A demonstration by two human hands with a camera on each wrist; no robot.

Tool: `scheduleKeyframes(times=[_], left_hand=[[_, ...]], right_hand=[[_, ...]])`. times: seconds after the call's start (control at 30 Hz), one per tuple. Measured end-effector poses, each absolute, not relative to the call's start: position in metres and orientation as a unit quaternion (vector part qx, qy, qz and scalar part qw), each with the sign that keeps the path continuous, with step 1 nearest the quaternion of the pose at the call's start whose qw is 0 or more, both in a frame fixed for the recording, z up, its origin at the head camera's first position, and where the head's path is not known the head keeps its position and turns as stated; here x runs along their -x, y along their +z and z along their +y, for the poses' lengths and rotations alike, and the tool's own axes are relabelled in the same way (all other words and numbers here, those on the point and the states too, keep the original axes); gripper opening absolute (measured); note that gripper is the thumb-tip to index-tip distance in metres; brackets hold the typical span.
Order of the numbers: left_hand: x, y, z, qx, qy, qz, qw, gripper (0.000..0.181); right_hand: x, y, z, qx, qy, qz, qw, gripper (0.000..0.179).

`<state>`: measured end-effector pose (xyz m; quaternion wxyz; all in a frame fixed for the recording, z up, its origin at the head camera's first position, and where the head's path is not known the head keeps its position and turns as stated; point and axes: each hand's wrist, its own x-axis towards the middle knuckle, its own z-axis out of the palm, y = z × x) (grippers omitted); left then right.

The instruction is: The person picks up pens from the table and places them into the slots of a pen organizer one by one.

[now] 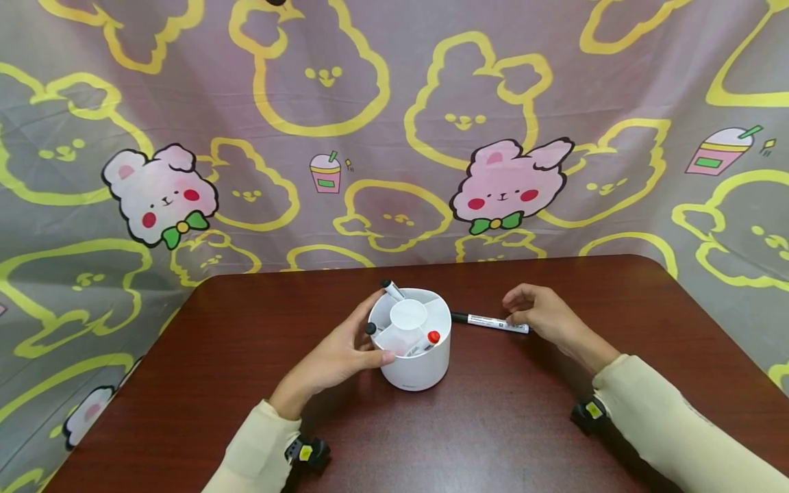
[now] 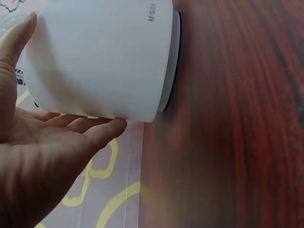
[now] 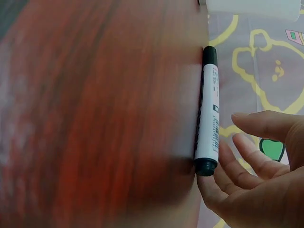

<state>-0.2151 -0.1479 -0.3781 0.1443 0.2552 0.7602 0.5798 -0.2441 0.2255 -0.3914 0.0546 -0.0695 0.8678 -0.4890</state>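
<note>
A round white pen holder (image 1: 418,373) with divided compartments stands on the table. My left hand (image 1: 335,357) holds it from the left, thumb over the near rim and fingers along the far side. Inside it lean a red-ended marker (image 1: 425,343) and two dark-ended markers, one at the back (image 1: 393,291) and one at the left (image 1: 372,329). To the holder's right lies a white marker with a black cap (image 1: 493,322). Around its right end is my right hand (image 1: 548,318). In the right wrist view, thumb and fingers stand apart beside the marker (image 3: 209,114), not pinching it.
The dark red-brown wooden table (image 1: 493,418) reaches back to a patterned cloth (image 1: 394,137) with cartoon animals. A small black device (image 1: 308,453) is strapped at the left wrist, another (image 1: 590,414) at the right.
</note>
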Motion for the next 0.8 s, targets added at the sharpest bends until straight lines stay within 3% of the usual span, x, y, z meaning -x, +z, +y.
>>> scheduleKeyframes(times=[0.8], left_hand=[[0.214, -0.377, -0.147, -0.258, 0.567, 0.77, 0.137, 0.101]], right_hand=[[0.242, -0.399, 0.211, 0.082, -0.471, 0.874, 0.079, 0.031]])
